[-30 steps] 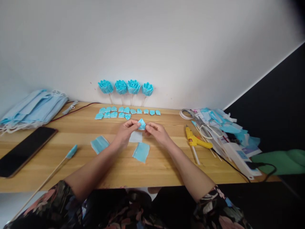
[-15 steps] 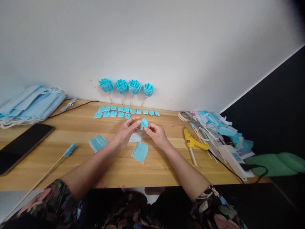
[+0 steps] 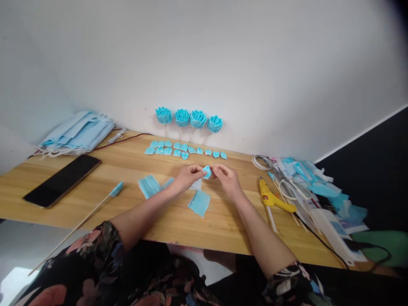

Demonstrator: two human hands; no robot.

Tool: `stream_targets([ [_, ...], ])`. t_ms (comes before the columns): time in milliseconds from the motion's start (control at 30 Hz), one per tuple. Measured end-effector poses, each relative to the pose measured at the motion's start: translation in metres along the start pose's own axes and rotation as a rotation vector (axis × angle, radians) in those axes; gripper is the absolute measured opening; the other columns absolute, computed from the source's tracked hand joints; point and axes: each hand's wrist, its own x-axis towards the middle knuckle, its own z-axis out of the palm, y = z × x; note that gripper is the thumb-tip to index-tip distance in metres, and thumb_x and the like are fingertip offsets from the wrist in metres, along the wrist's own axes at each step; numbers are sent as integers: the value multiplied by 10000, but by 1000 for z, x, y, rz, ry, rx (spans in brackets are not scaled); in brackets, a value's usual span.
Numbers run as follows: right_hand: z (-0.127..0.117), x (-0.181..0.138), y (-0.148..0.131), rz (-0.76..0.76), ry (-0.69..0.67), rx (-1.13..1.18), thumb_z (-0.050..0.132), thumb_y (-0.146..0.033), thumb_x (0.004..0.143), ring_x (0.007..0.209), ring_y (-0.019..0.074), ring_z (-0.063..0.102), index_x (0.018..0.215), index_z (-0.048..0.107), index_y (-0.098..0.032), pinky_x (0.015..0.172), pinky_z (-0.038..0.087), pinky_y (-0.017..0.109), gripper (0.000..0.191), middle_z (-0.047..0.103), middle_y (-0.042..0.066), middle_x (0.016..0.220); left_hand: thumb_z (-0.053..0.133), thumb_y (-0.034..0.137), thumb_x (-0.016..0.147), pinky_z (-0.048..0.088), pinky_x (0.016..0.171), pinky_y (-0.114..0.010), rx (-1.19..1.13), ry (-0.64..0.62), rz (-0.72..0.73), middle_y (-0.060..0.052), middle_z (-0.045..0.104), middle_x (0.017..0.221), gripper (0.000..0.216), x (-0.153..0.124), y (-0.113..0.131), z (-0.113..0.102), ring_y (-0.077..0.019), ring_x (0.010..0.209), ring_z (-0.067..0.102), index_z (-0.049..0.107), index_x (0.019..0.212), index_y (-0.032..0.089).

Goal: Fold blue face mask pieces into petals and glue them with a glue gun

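Midway along a pale wooden tabletop (image 3: 226,225), a small folded piece of blue fabric (image 3: 207,172) is held up off the wood.

At left lies a flat black rectangular phone (image 3: 63,180), with a stack of pale blue masks (image 3: 78,131) on its far side; nearer, a thin wooden stick with a blue fabric tip (image 3: 116,189) juts past the near edge. Next comes a pleated blue fabric square (image 3: 149,186). On the far side, two rows of small folded blue petals (image 3: 168,151) lie before four ruffled blue flowers (image 3: 182,117) on thin stems. The left hand (image 3: 185,178) has thumb and forefinger closed on the folded piece's left side; nearer lies a second blue square (image 3: 199,204). The right hand (image 3: 230,179) brings thumb and fingertips together at its right edge; whether they grip it, I cannot tell. At right rest a yellow plastic glue gun (image 3: 274,200), crumpled blue scraps (image 3: 304,172) and a white power strip (image 3: 333,236).
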Motion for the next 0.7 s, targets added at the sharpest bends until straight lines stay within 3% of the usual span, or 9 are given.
stream_targets([
  [100,5,-2,0,26,-2,-13,706,-502,765,612,133,525,754,683,-191,624,437,269,312,621,-5,670,773,483,622,353,580,-246,13,-28,46,21,573,632,355,2,-6,1,-99,588,454,629,676,164],
  [300,9,-1,-2,101,125,186,694,-508,762,624,129,520,743,651,-196,610,455,261,316,621,-1,702,771,470,656,440,633,-282,-21,-36,-13,-7,659,704,481,2,-5,0,-134,615,557,687,1029,178],
  [433,11,-2,-3,121,117,228,705,-504,758,644,132,512,748,661,-196,606,453,254,311,614,5,708,766,453,655,409,585,-260,58,-68,-37,13,597,633,304,-2,-4,1,-112,571,497,690,771,183],
  [533,11,-5,-5,119,62,206,663,-549,789,654,143,520,751,674,-199,624,460,270,352,617,14,710,742,472,673,386,568,-257,79,-41,-14,21,541,585,323,-4,-4,3,-104,548,454,602,626,184],
  [700,10,-8,-11,91,-26,238,616,-580,818,762,164,582,1031,724,-224,724,490,293,429,673,30,845,717,476,686,319,525,-248,157,-58,6,38,466,540,354,-9,1,6,-94,519,387,536,589,187],
])
